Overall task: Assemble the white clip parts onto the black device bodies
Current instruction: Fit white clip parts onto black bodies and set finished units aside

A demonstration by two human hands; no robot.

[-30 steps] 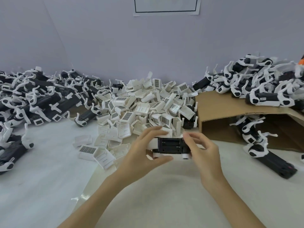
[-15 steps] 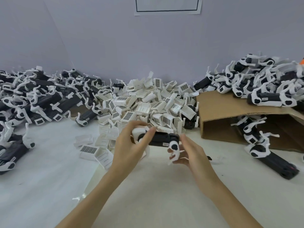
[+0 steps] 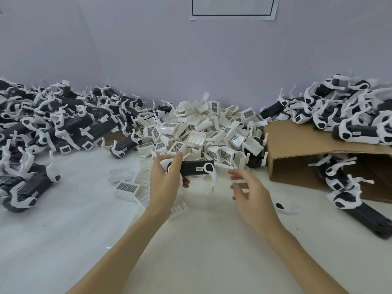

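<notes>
At the far left a heap of finished units (image 3: 53, 128) lay against the wall, black bodies with white arms sticking out at all angles. Right of it, in the middle distance, sat the pile of loose white clip parts (image 3: 201, 132), some spilled nearer onto the white table (image 3: 63, 240). Just in front of that pile our left hand (image 3: 164, 185) gripped the black device body (image 3: 194, 168) by its left end, fingers wrapped over the top and thumb beneath, holding it level above the table. A white arm (image 3: 212, 175) hung from its right end. Our right hand (image 3: 252, 194) hovered just beside that end, fingers spread and blurred, holding nothing. At the right a cardboard box (image 3: 307, 145) lay on its side with more units on and inside it.

We judged the body light and rigid, its plastic fairly smooth, so a grip around the black midsection seemed safest. The thin white arms looked springy and likely to snap if used as handles.
</notes>
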